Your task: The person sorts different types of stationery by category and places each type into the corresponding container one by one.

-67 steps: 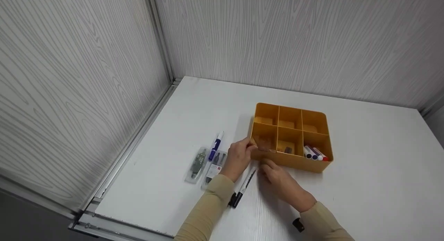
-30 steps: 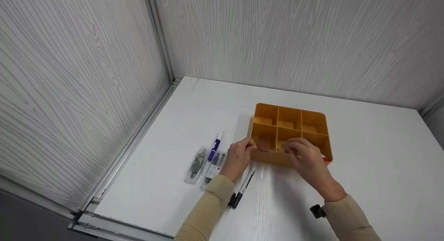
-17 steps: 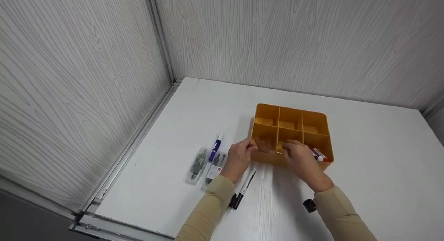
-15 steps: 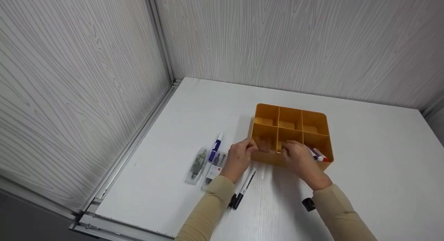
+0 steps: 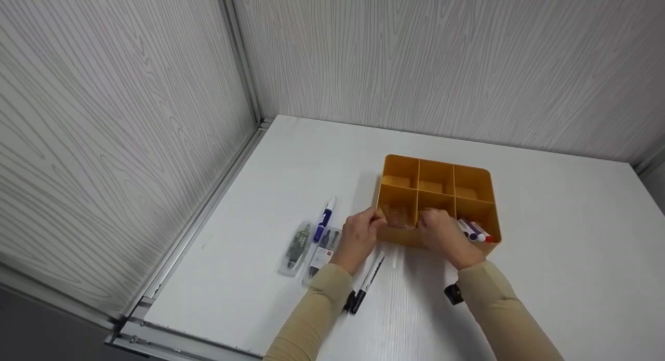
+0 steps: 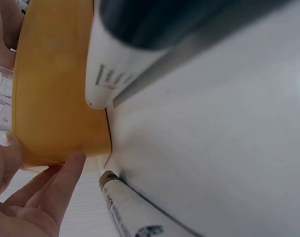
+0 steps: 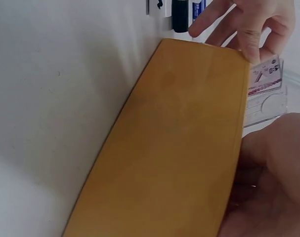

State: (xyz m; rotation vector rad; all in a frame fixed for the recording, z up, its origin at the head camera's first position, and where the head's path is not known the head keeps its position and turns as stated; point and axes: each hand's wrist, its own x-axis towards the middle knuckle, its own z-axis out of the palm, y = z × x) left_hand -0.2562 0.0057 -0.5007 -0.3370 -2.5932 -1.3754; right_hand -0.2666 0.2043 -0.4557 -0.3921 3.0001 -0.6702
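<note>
A yellow organizer box [image 5: 434, 192] with several compartments sits on the table. My left hand [image 5: 358, 234] grips its front left corner, thumb at the rim and fingers against the outer wall in the left wrist view. My right hand [image 5: 444, 236] reaches over the front wall, its fingertips down in the front middle compartment; I cannot tell whether they hold anything. Clear plastic rulers [image 7: 266, 94] with printed markings stand in the front left compartment. Several whiteboard markers [image 5: 474, 230] lie in the front right one, partly behind the right hand.
Left of the box lie a blue marker [image 5: 325, 219] and two clear packs, one with a green item [image 5: 298, 245], the other with dark tools and a white label [image 5: 322, 255]. A black-capped marker [image 5: 368, 283] lies near the left forearm. Wood-grain panels [image 5: 431, 59] enclose the table.
My right hand came up from in front of the box with a small greyish thing, went over the front wall, and has moved slightly left and down into the middle compartment. My left hand stays put.
</note>
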